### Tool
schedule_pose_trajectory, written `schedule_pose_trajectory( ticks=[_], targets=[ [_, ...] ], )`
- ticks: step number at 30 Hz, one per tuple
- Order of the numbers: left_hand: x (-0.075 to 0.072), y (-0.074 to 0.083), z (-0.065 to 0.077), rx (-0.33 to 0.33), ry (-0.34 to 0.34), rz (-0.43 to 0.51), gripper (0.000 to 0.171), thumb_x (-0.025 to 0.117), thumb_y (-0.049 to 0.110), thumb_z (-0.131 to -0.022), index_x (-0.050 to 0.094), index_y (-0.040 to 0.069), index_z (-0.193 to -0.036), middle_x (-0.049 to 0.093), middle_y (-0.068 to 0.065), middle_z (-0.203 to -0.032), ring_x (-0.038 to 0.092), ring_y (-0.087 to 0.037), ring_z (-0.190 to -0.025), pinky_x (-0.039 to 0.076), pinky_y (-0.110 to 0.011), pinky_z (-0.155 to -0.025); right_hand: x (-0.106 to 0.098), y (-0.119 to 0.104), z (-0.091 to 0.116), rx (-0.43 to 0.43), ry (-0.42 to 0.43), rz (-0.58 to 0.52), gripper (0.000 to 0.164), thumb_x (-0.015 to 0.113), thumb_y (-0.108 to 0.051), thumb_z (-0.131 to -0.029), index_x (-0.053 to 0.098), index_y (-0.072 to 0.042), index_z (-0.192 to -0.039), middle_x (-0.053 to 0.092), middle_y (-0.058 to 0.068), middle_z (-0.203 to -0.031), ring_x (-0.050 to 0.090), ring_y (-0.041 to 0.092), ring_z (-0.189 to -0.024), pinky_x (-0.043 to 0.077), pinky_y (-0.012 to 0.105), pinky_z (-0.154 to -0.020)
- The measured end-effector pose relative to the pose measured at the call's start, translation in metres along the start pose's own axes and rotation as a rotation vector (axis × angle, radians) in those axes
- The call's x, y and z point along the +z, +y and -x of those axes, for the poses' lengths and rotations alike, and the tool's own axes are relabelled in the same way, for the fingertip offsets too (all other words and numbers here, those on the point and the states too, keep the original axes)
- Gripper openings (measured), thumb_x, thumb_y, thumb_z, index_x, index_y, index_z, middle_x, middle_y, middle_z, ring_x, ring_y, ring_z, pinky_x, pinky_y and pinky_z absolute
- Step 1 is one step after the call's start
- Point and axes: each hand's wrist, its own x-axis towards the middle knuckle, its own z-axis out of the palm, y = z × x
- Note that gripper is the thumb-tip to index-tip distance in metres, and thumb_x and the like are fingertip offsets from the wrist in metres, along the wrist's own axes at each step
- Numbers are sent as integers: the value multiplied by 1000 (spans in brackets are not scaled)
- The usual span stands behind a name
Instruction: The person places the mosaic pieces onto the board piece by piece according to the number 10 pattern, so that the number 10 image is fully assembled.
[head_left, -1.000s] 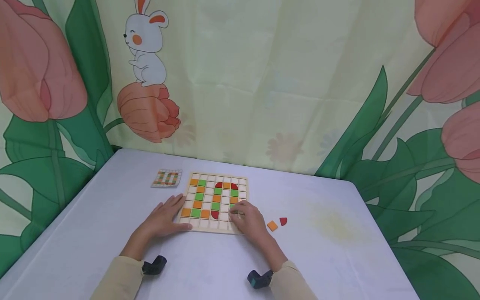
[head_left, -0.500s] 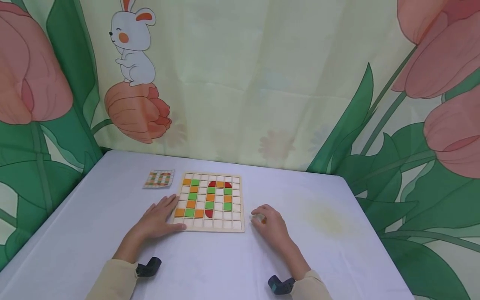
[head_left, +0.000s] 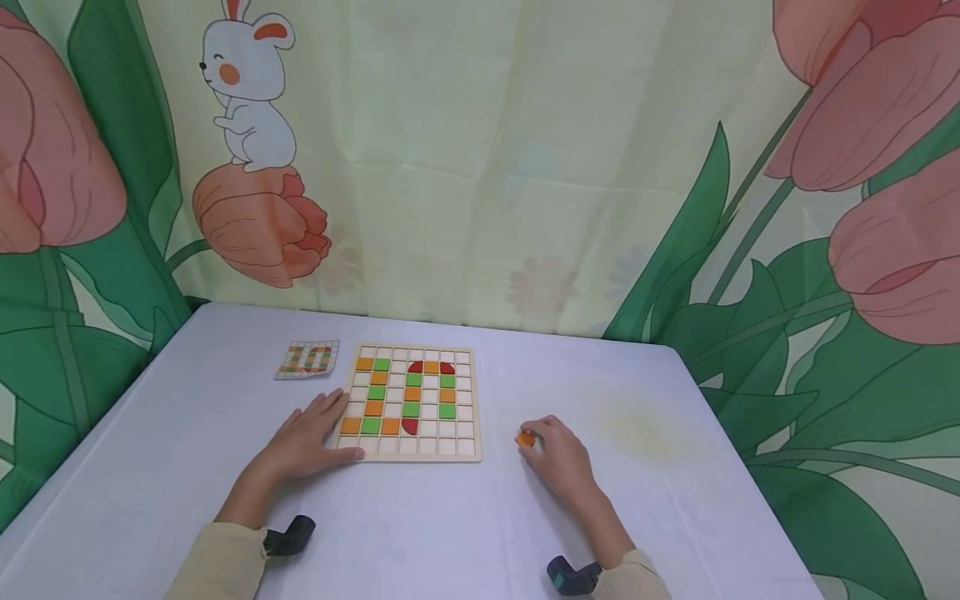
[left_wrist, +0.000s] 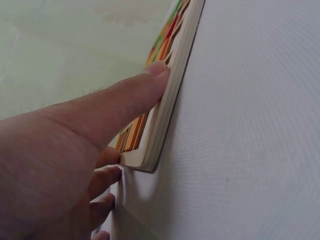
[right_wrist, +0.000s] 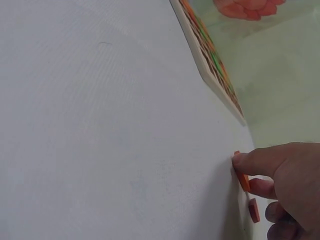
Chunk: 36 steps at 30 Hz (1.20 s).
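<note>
A wooden grid board (head_left: 465, 417) lies on the table with orange, green and red tiles set in some of its squares. My left hand (head_left: 300, 442) rests at the board's left edge, fingers stretched out; its thumb (left_wrist: 150, 82) lies on the near corner of the frame. To the right of the board, my right hand (head_left: 562, 462) pinches an orange square tile (head_left: 525, 438) between thumb and finger, close over the cloth. A red tile (right_wrist: 254, 210) shows just past the orange one in the right wrist view; the hand hides it in the head view.
A small pattern card (head_left: 307, 359) with a similar coloured grid lies behind and left of the board. White cloth (head_left: 420, 533) covers the table. Behind it hangs a curtain (head_left: 427, 167) printed with tulips and a rabbit.
My right hand has left the board's right side, moved right to the loose tiles and taken hold of the orange one. A green tile shows where it was. My left hand stays put.
</note>
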Motion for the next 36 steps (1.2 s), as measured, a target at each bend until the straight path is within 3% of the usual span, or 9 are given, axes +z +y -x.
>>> schedule_pose_trajectory(
  ticks=[4, 13, 22, 32, 36],
  targets=[
    [-1, 0, 1, 2, 1, -1, 107, 71, 61, -75, 24, 4, -153, 20, -22, -159, 13, -46, -147, 10, -65, -117, 0, -1, -1, -15, 15, -9, 28, 78, -15, -80, 71, -13, -106, 68, 2, -100, 65, 18, -93, 58, 36, -84],
    [-2, 1, 3, 7, -2, -10, 107, 71, 61, -75, 25, 3, -152, 21, -22, -159, 13, -46, -147, 11, -66, -117, 3, -10, -3, -66, 19, -137, 17, 74, -14, -82, 68, -14, -97, 67, -1, -97, 62, 15, -92, 56, 34, -83],
    [-2, -7, 6, -5, 0, -14, 107, 70, 62, -75, 25, 4, -153, 20, -21, -160, 12, -45, -147, 10, -65, -117, 20, -39, -9, -151, -75, -300, 17, 75, -17, -81, 66, -19, -95, 65, -8, -95, 58, 12, -96, 53, 32, -85],
    [0, -4, 3, -7, 16, -1, 105, 71, 60, -76, 25, 6, -153, 20, -19, -160, 11, -43, -149, 9, -64, -119, 38, -71, -21, -293, -133, -274, 14, 75, -20, -82, 68, -19, -95, 70, -4, -103, 58, 11, -93, 51, 24, -76],
    [1, 0, 2, -17, 16, -6, 104, 72, 59, -76, 25, 8, -153, 19, -17, -161, 10, -40, -149, 9, -62, -120, 42, -80, -24, -317, -151, -280, 15, 75, -22, -83, 70, -18, -96, 70, -4, -102, 59, 11, -95, 53, 26, -81]
  ],
)
